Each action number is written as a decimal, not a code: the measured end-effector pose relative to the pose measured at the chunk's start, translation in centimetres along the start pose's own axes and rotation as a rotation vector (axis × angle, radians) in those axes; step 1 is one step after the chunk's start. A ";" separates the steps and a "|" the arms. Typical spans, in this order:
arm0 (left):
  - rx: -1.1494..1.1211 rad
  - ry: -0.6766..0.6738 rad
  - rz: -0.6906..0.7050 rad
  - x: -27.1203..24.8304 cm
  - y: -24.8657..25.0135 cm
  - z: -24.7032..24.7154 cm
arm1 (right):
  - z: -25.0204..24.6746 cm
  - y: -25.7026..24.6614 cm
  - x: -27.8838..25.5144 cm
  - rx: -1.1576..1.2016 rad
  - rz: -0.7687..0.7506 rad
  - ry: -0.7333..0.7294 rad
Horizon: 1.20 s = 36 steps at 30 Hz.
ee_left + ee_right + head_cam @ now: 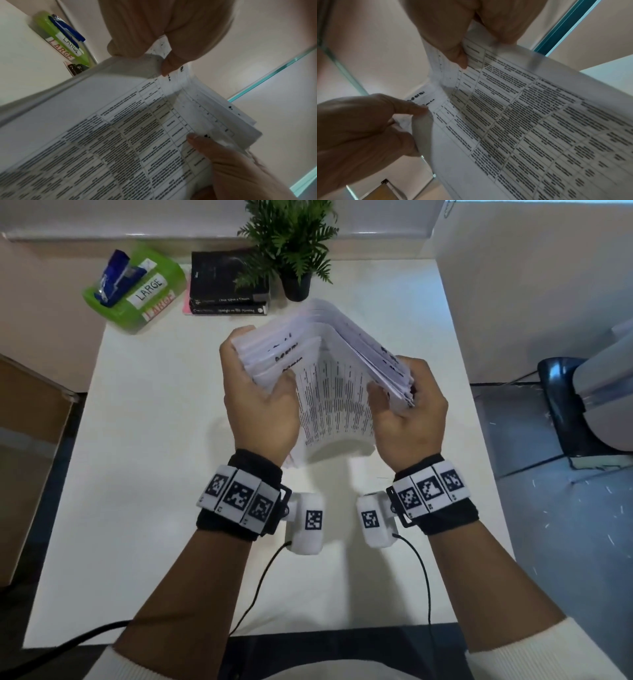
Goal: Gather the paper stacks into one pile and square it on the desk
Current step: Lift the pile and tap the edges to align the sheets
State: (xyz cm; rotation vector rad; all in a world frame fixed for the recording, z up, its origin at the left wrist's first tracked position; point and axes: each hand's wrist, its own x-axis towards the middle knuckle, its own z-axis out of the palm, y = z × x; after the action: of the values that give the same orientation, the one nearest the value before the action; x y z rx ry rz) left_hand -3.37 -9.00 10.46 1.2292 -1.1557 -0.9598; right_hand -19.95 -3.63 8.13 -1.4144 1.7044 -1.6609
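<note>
Clearly I have the paper pile [337, 378] off the table [144, 474], left hand [262, 405] and right hand [409, 414] each curled round a side edge; it looks floppy and slippery, bowing and fanning, so I'd grip mid-edge.

Printed paper stack [329, 392]; smooth matt white desk [144, 474]; glossy green plastic box [137, 292]

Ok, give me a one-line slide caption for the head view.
Both hands, left hand and right hand, hold a bowed paper stack upright above the white desk.
</note>
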 end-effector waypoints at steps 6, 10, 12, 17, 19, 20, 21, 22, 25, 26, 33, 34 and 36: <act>0.066 -0.051 -0.011 -1.6 -2.4 -1.7 | -1.3 2.6 -1.3 0.175 0.277 -0.065; -0.039 -0.073 -0.104 -1.1 -3.2 -1.4 | -0.3 3.2 -1.2 0.167 0.394 -0.151; -0.076 -0.070 -0.103 -0.8 -3.1 -1.1 | 0.0 3.3 -0.9 0.166 0.394 -0.125; -0.160 -0.076 -0.083 -0.6 -3.2 -1.6 | -0.8 3.7 -1.5 0.186 0.430 -0.118; -0.209 -0.040 -0.124 -1.0 -3.7 -1.7 | -1.1 3.4 -1.7 0.196 0.419 -0.143; -0.227 -0.022 -0.135 -1.1 -3.7 -1.6 | -1.2 3.2 -1.5 0.204 0.395 -0.135; -0.233 -0.010 -0.139 -1.1 -3.7 -1.5 | -1.1 2.8 -1.3 0.216 0.356 -0.120; -0.235 -0.006 -0.143 -1.1 -3.6 -1.4 | -1.0 2.4 -1.1 0.237 0.320 -0.101; -0.245 0.033 -0.143 -0.9 -3.2 -0.9 | -0.5 1.3 -0.8 0.268 0.242 -0.027; -0.249 0.043 -0.135 -0.9 -3.0 -0.9 | -0.4 1.0 -0.7 0.268 0.228 -0.004; -0.176 0.030 -0.049 -0.5 -3.2 -1.3 | 0.2 1.0 -0.6 0.244 0.239 0.091; -0.160 0.030 -0.037 -0.5 -3.1 -1.3 | 0.2 1.0 -0.6 0.230 0.237 0.104; -0.130 0.027 -0.028 -0.6 -3.1 -1.3 | 0.2 1.2 -0.7 0.221 0.246 0.117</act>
State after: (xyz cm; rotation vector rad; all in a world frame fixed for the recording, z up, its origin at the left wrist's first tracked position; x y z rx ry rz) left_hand -2.09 -8.51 7.31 1.1525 -1.0412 -1.0206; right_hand -19.91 -3.41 6.78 -0.9825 1.6214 -1.7574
